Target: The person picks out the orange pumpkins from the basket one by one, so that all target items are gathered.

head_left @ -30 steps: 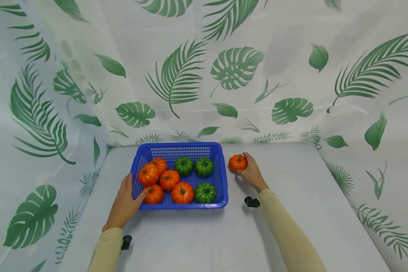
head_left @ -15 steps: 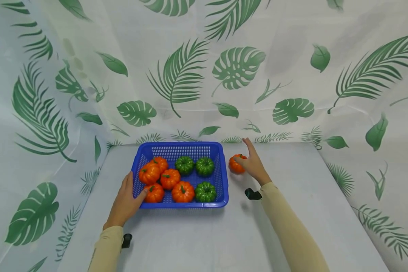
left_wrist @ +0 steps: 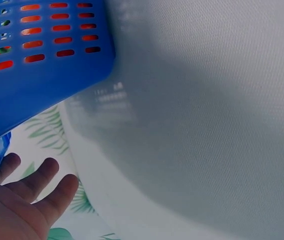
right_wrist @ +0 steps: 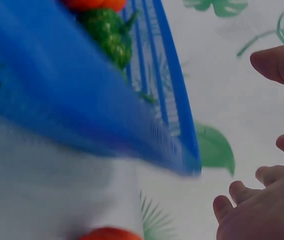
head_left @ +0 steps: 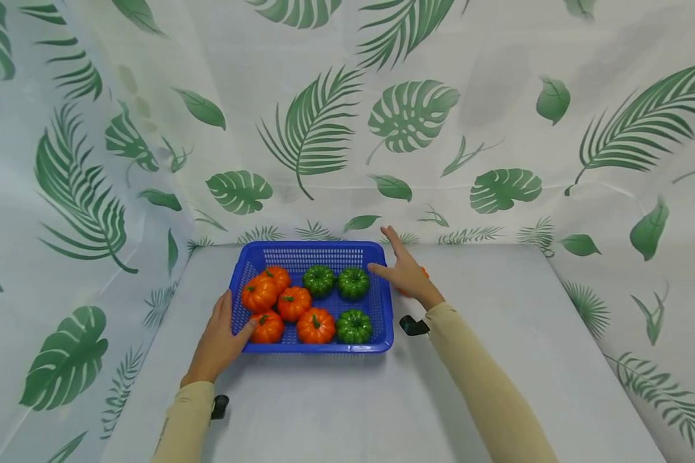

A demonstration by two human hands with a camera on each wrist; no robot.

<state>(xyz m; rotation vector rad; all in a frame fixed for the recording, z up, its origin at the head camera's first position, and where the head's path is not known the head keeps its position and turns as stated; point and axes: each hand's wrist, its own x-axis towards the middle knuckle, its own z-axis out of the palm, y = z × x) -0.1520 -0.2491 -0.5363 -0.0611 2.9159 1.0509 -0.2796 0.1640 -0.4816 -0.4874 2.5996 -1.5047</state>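
Above the table mid-frame, the wide, empty right hand has left one pumpkin outside the basket, left hand spread alongside.

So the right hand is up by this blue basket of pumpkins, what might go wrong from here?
The right hand, spread near the right rim, might bump the orange pumpkin lying outside the basket and send it rolling. The left hand, at the basket's left side, could slide or tilt it by pushing. If so, the crowded orange pumpkins inside may shift.
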